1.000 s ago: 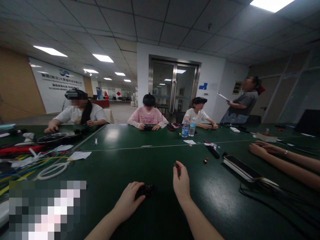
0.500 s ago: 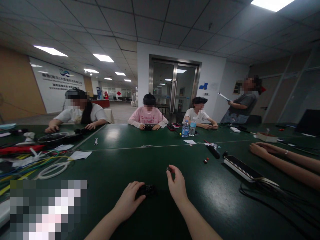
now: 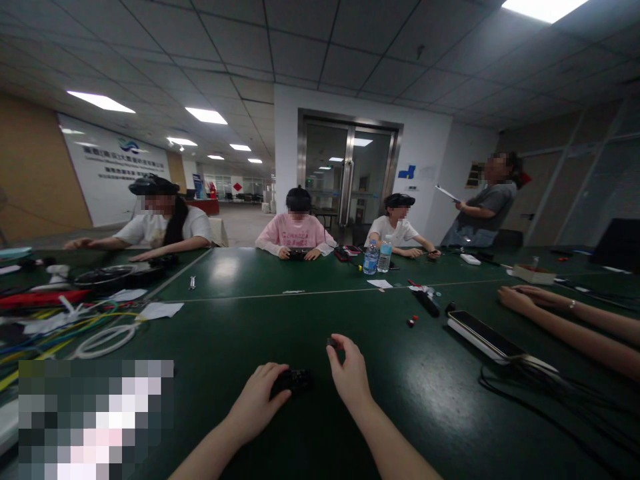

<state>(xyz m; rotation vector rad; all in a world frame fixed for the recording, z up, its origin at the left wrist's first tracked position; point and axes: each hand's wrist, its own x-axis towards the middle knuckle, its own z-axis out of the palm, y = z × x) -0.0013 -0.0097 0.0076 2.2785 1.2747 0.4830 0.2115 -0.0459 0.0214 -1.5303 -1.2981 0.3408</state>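
Observation:
My left hand [image 3: 257, 402] rests on the green table [image 3: 380, 427], its fingers and thumb closed around the left end of a small black object with a bumpy top [image 3: 301, 380]. The exact kind of this object is too dark to make out. To its right and a little farther off, my right hand [image 3: 352, 375] is raised slightly over the table. Between its thumb and forefinger it pinches a small dark piece [image 3: 331, 343], too small to name. A gap separates the two hands.
Cables [image 3: 107, 340] and a red item [image 3: 45, 299] crowd the left. To the right lie small red-and-black bits [image 3: 411, 322], a black-handled tool [image 3: 427, 301], a phone on a white box [image 3: 487, 337] and a co-worker's forearms [image 3: 575, 320]. Two water bottles [image 3: 371, 259] stand farther back.
My right hand has shifted slightly left and down with the small dark piece, nearer the black object. My left hand has stayed put. The co-worker at the far left has moved both arms leftward.

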